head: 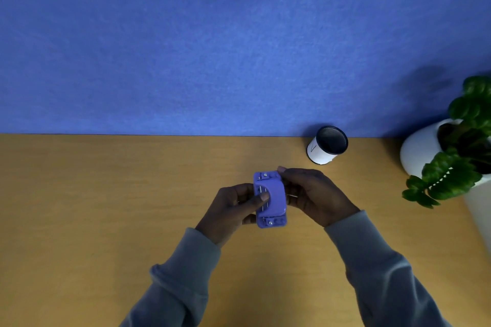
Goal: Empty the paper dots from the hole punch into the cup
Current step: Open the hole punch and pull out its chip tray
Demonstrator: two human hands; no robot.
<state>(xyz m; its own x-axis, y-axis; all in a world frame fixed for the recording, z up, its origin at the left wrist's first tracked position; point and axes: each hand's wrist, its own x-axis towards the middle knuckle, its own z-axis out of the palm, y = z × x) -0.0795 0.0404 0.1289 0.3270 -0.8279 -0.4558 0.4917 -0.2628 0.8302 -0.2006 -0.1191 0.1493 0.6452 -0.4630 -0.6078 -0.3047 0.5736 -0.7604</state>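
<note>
Both hands (268,202) gripping hole punch (271,200), cup (327,145) beyond on desk (106,207), plant (457,146) far rt

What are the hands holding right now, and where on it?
Both hold the purple hole punch: left hand on its left side, thumb across its face; right hand on its right side.

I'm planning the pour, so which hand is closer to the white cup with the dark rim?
Right. The right hand grips the purple hole punch just below and left of the cup; the left hand holds the punch's far side, farther away.
</note>
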